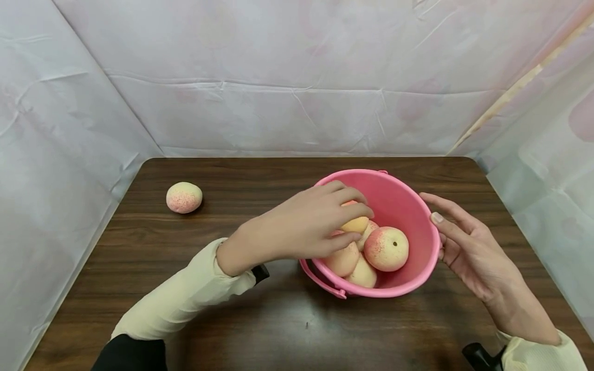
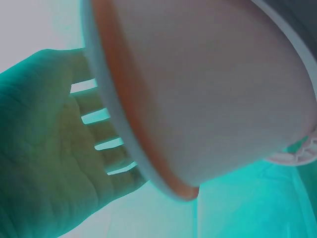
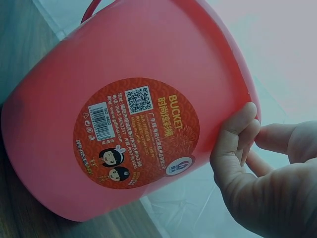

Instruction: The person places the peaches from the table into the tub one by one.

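A pink bucket (image 1: 419, 268) stands on the table, holding several peaches, among them a yellow-and-red one (image 1: 386, 249) near its middle. My left hand (image 1: 308, 221) reaches over the bucket's left rim, with fingers and thumb round an orange-yellow peach (image 1: 356, 224) at the top of the pile. In the left wrist view, those spread fingers pass behind the rim (image 2: 116, 99), which hides their tips. On the right side, my right hand (image 1: 478, 252) pinches the bucket's rim between thumb and fingers. The right wrist view shows this grip beside a round red label (image 3: 136, 134).
One more peach (image 1: 184, 198) lies at the far left of the dark wooden table (image 1: 241, 180). The bucket's pink handle (image 1: 320, 281) hangs down at its left front. Pale plastic sheeting (image 1: 287, 118) rises behind the table and along both sides.
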